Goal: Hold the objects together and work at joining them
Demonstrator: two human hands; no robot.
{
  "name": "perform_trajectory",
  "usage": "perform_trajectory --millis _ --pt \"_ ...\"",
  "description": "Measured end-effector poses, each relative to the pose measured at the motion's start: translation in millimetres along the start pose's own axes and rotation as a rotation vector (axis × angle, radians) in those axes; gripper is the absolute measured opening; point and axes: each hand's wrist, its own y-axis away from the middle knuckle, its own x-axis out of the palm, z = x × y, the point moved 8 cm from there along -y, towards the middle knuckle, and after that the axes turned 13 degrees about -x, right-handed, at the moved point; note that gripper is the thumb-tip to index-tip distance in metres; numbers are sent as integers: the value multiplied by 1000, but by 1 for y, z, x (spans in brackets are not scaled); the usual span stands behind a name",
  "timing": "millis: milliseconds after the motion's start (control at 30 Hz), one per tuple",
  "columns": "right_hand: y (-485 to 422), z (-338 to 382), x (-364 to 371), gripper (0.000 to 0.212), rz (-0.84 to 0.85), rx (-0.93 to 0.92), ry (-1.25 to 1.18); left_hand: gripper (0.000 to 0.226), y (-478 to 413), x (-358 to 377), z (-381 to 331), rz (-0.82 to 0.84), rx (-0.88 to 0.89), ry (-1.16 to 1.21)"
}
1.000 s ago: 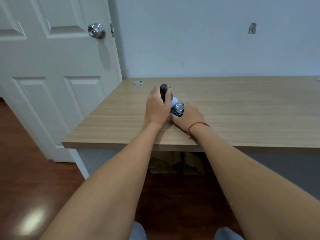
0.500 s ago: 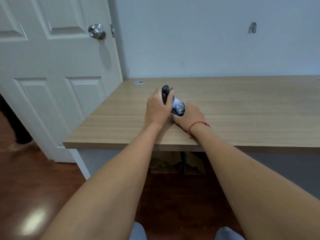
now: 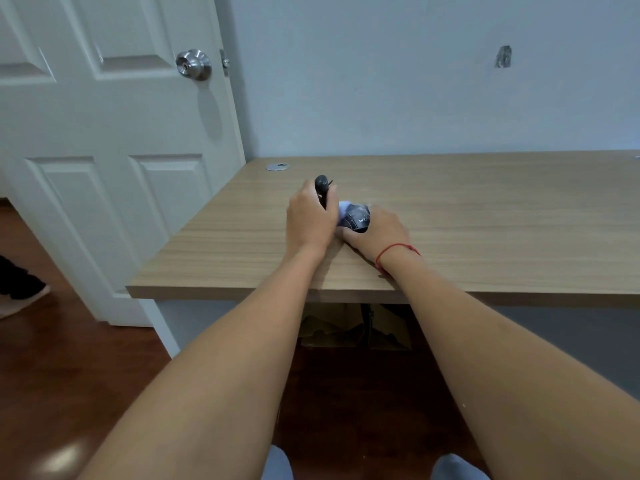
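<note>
Dark handle (image 3: 321, 184): sticking up at 12 o'clock from the left hand (image 3: 309, 219), whose fingers are curling round it.
Dark printed bundle (image 3: 357, 219): lying on the surface (image 3: 485, 216), at 3 o'clock of the left hand.
Right hand (image 3: 379, 233): gripping the bundle, thumb curling under it.

One marking is partly legible: white lettering on the dark, rounded object (image 3: 358, 220) held under the right hand (image 3: 379, 232) on the bench (image 3: 485, 216). The visible characters appear to begin with "w", followed by one or two further strokes; the remainder is covered by the fingers and blurred, so the word cannot be read in full. No other text, label, number or sign can be read on any surface in view.
</note>
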Motion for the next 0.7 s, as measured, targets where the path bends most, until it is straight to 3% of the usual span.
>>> perform_trajectory --millis 67,267,433,600,700 --pt "0 1 0 56 2 -8 -2 27 -1 -1 2 -30 -4 -52" --pt "2 0 -1 40 27 3 -3 28 11 2 -18 61 142 84" --pt "3 3 -3 56 -2 0 -9 25 -4 5 6 28 -32 -132" --pt "4 -1 -4 44 6 28 -26 25 7 -2 -13 31 85 102" --pt "5 0 -5 44 5 29 -35 26 6 3 -12 66 92 26"
